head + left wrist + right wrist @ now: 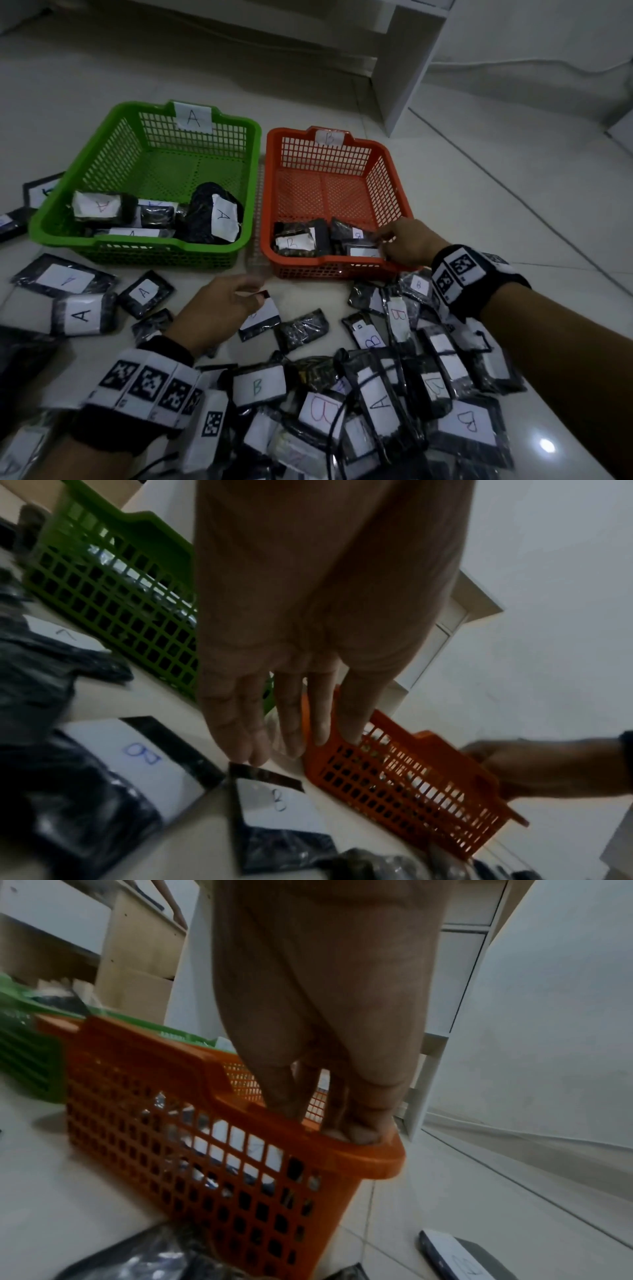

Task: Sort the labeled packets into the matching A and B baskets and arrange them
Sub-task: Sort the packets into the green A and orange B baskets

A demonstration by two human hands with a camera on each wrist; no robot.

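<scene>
1. The orange plastic lattice basket [337, 164] is seen on the right of the green plastic lattice basket [147, 144].
2. Dark glossy labelled packets [376, 404] are heaped near.
3. The left hand [219, 308] is held with straight fingers [253, 737] just above a flat B packet [262, 317].
4. The right hand [407, 245] is curled at the orange rim; a grasp cannot be told.

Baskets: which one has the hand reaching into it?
The orange basket, labelled B. The right hand reaches over its near corner onto the packets inside; the green basket, labelled A, has no hand in it.

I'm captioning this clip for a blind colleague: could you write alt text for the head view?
A right hand reaches into the orange B basket, its fingers on a packet; the left hand reaches toward a packet on the floor. A green A basket holds several packets, and more lie loose on the floor.
</scene>
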